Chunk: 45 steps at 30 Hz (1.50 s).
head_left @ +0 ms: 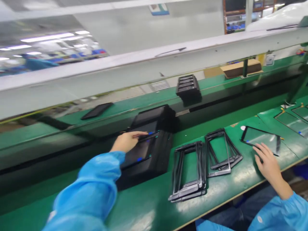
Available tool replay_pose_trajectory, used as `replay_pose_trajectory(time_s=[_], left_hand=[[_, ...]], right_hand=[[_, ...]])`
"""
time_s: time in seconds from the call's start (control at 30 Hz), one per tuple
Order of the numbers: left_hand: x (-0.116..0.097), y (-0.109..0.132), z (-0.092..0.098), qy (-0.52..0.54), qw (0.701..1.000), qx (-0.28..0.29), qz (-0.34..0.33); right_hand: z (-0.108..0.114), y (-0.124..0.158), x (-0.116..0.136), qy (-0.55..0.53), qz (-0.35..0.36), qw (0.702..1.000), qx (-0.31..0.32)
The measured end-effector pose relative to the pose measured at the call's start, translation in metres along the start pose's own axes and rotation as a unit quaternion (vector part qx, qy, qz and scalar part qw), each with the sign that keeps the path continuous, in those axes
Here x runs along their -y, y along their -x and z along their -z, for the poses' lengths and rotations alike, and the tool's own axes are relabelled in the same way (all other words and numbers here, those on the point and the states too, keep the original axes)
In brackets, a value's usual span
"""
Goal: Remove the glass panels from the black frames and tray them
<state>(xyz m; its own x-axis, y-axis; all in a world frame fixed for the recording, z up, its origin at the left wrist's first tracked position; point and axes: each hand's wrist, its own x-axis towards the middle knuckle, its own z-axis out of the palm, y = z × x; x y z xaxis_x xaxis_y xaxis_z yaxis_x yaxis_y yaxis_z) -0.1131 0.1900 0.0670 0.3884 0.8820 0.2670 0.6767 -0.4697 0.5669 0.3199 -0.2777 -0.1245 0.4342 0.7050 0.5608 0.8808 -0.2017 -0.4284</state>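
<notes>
The left hand [128,141] reaches forward from a blue sleeve, palm down, its fingers drawn close together at a dark panel [141,149] in the black tray stack [163,150]; whether they grip it, I cannot tell. The right hand [267,163] comes in from the lower right, fingers loosely spread, their tips at the near edge of a black-bordered glass panel [261,140] lying just beyond it on the green worktop [144,208]. Between the hands, two piles of dark frames [186,191] [218,173] stand in the way. Beyond the left hand are a flat black object [97,111] and, farther right, a small black stack [189,85]; to the right of the right hand lies another clear panel [291,122]. The glass panel's long axis runs left to right across the right hand's front, its right end slanting nearer the person.
</notes>
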Motion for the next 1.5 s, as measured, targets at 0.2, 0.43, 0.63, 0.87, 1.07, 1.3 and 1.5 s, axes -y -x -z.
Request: replay_pose_trajectory(time_s=[0.2, 0.43, 0.63, 0.87, 1.07, 1.3, 1.5], left_hand=[[-0.026, 0.011, -0.032, -0.048, 0.998, -0.008, -0.031], [-0.108, 0.07, -0.097, 0.038, 0.97, 0.104, -0.218], [-0.195, 0.097, -0.145, 0.146, 0.924, 0.254, -0.246], [-0.237, 0.13, -0.165, 0.211, 0.876, 0.331, -0.279], [-0.215, 0.155, -0.14, 0.363, 0.85, 0.347, -0.159], [-0.198, 0.184, -0.129, 0.574, 0.792, 0.163, 0.129], [-0.134, 0.096, -0.055, 0.456, 0.861, -0.088, 0.208]], right_hand=[[0.042, 0.026, -0.037, 0.126, -0.001, 0.982, 0.142], [0.092, 0.079, -0.043, 0.069, 0.032, 0.994, 0.074], [0.116, 0.046, -0.036, 0.078, 0.068, 0.995, -0.011], [0.089, -0.004, 0.041, -0.25, 0.02, 0.96, -0.121], [0.027, -0.042, 0.105, -0.453, -0.158, 0.865, -0.147], [-0.029, -0.081, 0.195, -0.672, -0.332, 0.66, 0.048], [-0.022, -0.073, 0.14, -0.548, -0.314, 0.768, 0.106]])
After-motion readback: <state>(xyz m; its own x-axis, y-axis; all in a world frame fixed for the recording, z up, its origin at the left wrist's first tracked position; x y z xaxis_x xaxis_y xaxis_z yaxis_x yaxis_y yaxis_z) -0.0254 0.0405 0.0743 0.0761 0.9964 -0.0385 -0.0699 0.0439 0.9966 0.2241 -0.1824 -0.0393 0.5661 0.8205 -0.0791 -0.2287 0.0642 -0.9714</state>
